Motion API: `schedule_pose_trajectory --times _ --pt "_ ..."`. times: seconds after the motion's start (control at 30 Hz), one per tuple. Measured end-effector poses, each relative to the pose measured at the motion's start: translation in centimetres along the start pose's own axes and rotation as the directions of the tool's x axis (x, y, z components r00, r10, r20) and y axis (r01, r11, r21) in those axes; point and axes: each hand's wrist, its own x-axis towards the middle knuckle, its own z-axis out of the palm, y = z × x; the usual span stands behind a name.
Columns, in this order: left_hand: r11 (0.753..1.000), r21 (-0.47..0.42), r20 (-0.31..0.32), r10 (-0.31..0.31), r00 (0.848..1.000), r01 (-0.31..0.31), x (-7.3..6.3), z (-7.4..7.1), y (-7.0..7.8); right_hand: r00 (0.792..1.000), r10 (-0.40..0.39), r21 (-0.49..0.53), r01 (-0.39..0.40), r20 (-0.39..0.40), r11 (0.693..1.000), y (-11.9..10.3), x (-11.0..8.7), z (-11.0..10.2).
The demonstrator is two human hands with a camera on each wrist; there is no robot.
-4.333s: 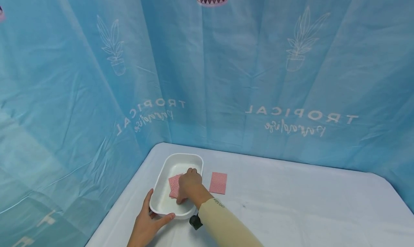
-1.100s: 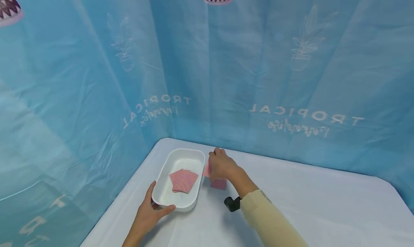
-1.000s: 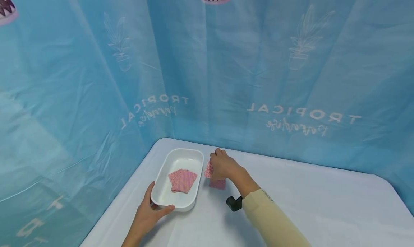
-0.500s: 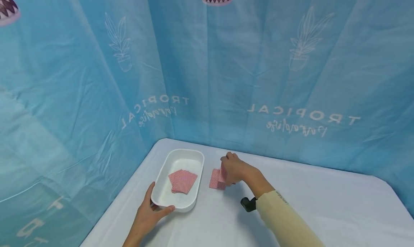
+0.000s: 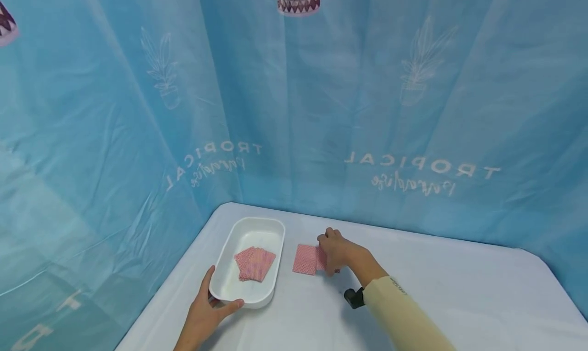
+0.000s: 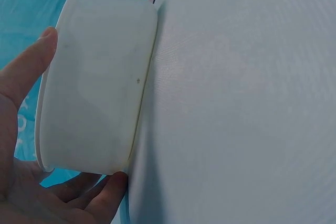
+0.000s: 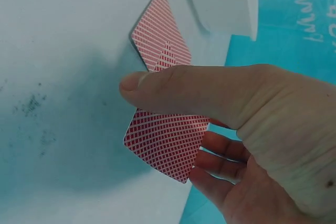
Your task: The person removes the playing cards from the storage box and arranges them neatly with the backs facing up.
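My left hand grips the near-left corner of a white plastic tub, thumb on the rim and fingers against the side and lower edge. Inside the tub lie overlapping red-patterned playing cards. To its right, another pile of playing cards rests face down on the table. My right hand is just right of that pile and pinches red-backed playing cards, thumb across one side and fingers behind. How many cards it holds cannot be told. In the right wrist view the table pile shows behind them.
A white cloth covers the table. Blue printed curtains hang at the back and left edges. A small black device is on my right wrist.
My right hand was inside the tub at first. It came out to the table pile, and has since moved right with cards held. My left hand stays on the tub.
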Motion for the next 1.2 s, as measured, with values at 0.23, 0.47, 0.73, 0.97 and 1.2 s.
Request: schedule_pose_trajectory --times 0.23,0.47,0.73,0.97,1.2 --pt "1.0 0.001 0.004 -0.012 1.0 0.012 -0.2 -0.3 -0.3 1.0 0.007 0.002 -0.007 0.016 1.0 0.2 0.5 1.4" --pt "1.0 -0.011 -0.007 -0.015 1.0 0.015 -0.2 -0.3 -0.3 0.999 0.027 0.004 -0.027 0.034 1.0 0.4 0.4 1.5" --pt "1.0 -0.009 -0.008 0.002 1.0 -0.002 -0.1 -0.1 -0.2 0.996 0.053 0.045 -0.056 0.066 0.997 0.5 0.4 1.9" --pt "1.0 -0.001 -0.011 0.003 1.0 -0.003 -0.1 0.0 -0.1 0.996 0.052 0.039 -0.055 0.074 0.998 0.4 0.2 1.7" --pt "1.0 0.002 -0.01 0.001 1.0 -0.001 0.0 0.1 0.0 0.996 0.056 0.043 -0.06 0.074 0.997 0.7 0.2 1.8"
